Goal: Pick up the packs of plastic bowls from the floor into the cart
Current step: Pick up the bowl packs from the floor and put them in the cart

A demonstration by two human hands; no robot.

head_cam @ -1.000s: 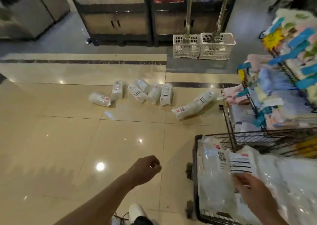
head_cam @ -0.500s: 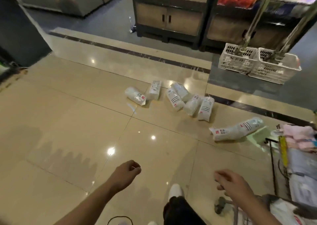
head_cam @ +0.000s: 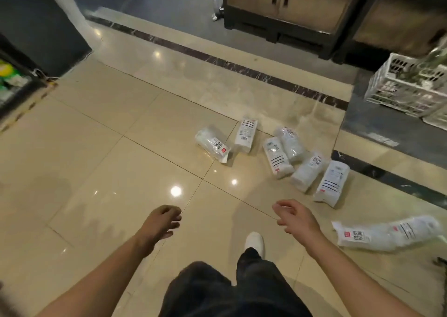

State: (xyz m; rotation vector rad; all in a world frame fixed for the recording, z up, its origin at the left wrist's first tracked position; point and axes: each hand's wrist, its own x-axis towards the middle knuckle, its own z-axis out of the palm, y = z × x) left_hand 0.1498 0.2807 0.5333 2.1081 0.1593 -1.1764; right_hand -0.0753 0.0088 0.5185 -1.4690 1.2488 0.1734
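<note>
Seven bowl packs (head_cam: 278, 160), two hands (head_cam: 160, 222), two crates (head_cam: 406, 92)

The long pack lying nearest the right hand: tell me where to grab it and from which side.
Probably best to take the long pack around its middle, coming down from above with the right hand. It lies flat on the tiled floor, apart from the other packs, its length running left to right, so fingers can likely wrap across its narrow width.

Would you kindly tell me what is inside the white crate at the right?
Blurred metal poles rise from the white crate. Its latticed walls hide whatever else sits in its bottom.
</note>
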